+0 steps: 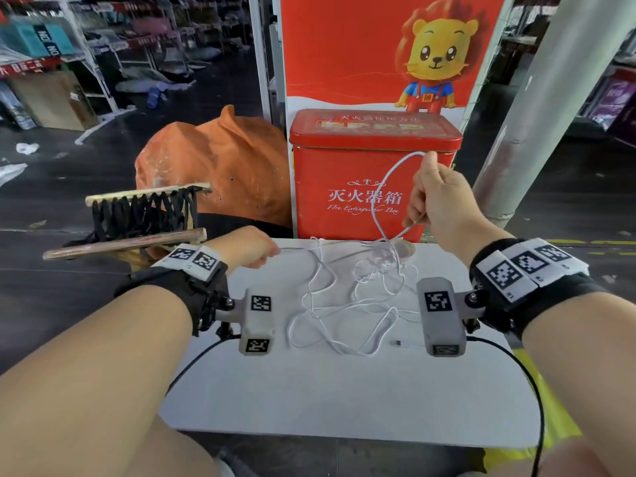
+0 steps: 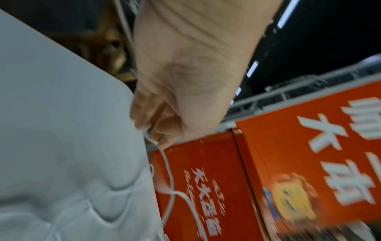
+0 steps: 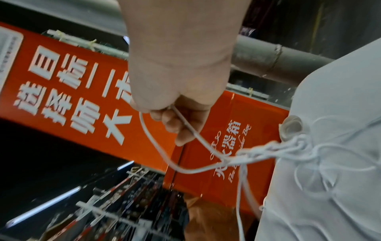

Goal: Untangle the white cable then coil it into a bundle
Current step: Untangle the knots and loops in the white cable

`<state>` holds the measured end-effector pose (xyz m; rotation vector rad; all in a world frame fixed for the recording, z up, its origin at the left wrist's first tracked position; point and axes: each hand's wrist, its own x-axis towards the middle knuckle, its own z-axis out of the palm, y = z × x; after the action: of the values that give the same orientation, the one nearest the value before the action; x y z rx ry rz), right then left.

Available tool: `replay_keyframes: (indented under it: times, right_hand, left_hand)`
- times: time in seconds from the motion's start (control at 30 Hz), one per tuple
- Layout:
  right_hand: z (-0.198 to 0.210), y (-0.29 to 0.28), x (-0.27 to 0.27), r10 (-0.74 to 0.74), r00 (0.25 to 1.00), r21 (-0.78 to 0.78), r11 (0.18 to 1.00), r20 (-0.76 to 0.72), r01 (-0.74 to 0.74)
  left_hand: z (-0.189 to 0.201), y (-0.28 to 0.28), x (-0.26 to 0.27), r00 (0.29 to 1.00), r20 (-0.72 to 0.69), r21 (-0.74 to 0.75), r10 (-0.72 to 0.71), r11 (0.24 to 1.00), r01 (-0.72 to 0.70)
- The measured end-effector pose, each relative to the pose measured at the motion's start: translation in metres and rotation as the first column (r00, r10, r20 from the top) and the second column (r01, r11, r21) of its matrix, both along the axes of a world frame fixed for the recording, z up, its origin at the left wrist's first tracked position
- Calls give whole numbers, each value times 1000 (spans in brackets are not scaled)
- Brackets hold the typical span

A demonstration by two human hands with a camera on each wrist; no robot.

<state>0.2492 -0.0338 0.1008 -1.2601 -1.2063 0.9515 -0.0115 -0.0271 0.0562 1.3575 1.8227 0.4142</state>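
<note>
- Your left hand (image 1: 248, 246) is curled tight round a strand of the cable (image 1: 347, 304) at the far left edge of the table (image 1: 344, 401); that strand runs taut to the right toward the knot.
- Your right hand (image 1: 437, 197) is raised above the table's far edge, fingers (image 3: 175, 124) curled round the cable, with a loop arcing up over it before the red box (image 1: 358, 187).
- A twisted knot (image 3: 288, 146) sits at the far table edge beside a round plug (image 3: 292, 127).
- The remaining cable lies in loose tangled loops mid-table, its small connector (image 1: 398, 343) near your right wrist.
</note>
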Motion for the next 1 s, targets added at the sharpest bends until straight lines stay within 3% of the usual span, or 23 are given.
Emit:
replay_keyframes:
  times: [0.07,0.1,0.17,0.23,0.37,0.53,0.6,0.7,0.77,0.87,0.93,0.97,1.0]
  right_hand:
    - [0,-2,-11,132,989,0,991,64,-133]
    - [2,-4,-17,198,976,-4,980,90,-199]
    - [5,-7,-30,324,940,-21,946,108,-324]
    - [7,-10,-41,413,906,-27,911,96,-412]
    - [9,-13,-54,398,887,17,911,233,-413]
    - [9,-14,-52,307,893,51,938,330,-342]
    - [3,-11,-52,309,909,35,943,280,-332]
    - [-11,-6,-45,320,932,-130,945,167,-301]
    - [-24,-3,-36,439,846,-350,877,303,-329]
    - [-42,-5,-27,702,483,-623,702,524,-345]
    - [-49,-2,-24,657,348,-584,754,669,-302]
    - [-49,1,-23,612,332,-540,790,718,-289]
    - [-49,2,-22,574,344,-506,819,743,-272]
  left_hand:
    - [6,-2,12,984,-102,46,-146,987,151]
    - [11,-2,16,980,-84,109,-178,976,186]
    - [21,-7,24,971,123,289,-205,943,163]
    - [32,-16,36,902,290,428,-318,887,175]
    - [42,-22,55,780,340,543,-526,787,293]
    - [36,-21,62,845,159,445,-510,801,400]
    - [35,-22,63,855,196,461,-479,815,351]
    - [41,-19,61,836,429,460,-341,879,123]
    - [44,-15,57,758,594,425,-269,905,-13]
    - [47,-11,49,663,715,407,-224,904,-133]
    - [50,-9,43,623,756,411,-200,886,-215]
    - [52,-8,39,636,749,429,-189,869,-248]
    - [55,-7,35,697,696,477,-175,838,-266]
